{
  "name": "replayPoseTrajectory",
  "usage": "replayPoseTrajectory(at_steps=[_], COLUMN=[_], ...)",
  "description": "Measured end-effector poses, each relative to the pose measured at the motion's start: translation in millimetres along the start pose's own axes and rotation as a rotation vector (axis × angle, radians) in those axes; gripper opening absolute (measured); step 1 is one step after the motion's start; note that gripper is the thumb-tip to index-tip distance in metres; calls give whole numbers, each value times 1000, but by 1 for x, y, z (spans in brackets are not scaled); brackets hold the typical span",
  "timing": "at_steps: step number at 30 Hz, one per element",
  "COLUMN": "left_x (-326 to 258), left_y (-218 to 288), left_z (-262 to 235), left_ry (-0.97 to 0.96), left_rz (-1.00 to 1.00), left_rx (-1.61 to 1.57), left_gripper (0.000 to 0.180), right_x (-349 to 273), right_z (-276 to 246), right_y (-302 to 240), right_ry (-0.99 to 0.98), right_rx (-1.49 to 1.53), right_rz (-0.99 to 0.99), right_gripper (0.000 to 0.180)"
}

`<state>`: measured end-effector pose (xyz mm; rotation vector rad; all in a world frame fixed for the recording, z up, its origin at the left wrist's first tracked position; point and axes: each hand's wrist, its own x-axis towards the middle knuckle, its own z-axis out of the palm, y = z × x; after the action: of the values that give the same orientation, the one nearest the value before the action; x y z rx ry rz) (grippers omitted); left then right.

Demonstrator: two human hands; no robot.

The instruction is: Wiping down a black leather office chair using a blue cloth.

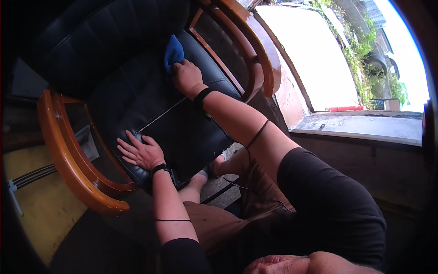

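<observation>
A black padded chair seat [132, 100] with a stitched seam fills the middle of the view. My right hand [188, 78] is closed on a blue cloth [174, 51], pressed against the seat's far right part. The cloth bunches up in front of my fingers. My left hand [142, 152] lies flat with fingers spread on the seat's near left corner, holding nothing. Curved wooden armrests stand on both sides, the left armrest [73, 164] beside my left hand and the right armrest [269, 55] beyond my right forearm.
The black backrest [100, 36] rises at the far side. To the right is a window opening with a pale sill [365, 125], with plants outside. A yellowish board [41, 192] with black cables stands at the left. My legs are below the seat's near edge.
</observation>
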<state>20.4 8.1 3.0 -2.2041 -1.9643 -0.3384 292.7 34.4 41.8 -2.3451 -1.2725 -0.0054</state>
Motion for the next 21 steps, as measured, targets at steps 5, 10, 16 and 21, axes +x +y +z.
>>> replayPoseTrajectory(at_steps=[5, 10, 16, 21], left_x=[-6, -4, -3, -4], left_y=[-20, -2, -14, -14], left_z=[5, 3, 1, -1], left_ry=[6, 13, 9, 26], left_rz=[-16, 0, -8, -3], left_rx=[-17, -48, -23, 0], left_gripper=[59, 59, 58, 60], right_x=[-58, 17, -95, -148], right_z=[0, -8, -15, -59], right_y=[-24, 20, -28, -44], right_ry=[-336, -102, -373, -693], right_rx=[121, -55, 184, 248], right_rz=[-489, -132, -366, -354], right_gripper=[19, 20, 22, 30])
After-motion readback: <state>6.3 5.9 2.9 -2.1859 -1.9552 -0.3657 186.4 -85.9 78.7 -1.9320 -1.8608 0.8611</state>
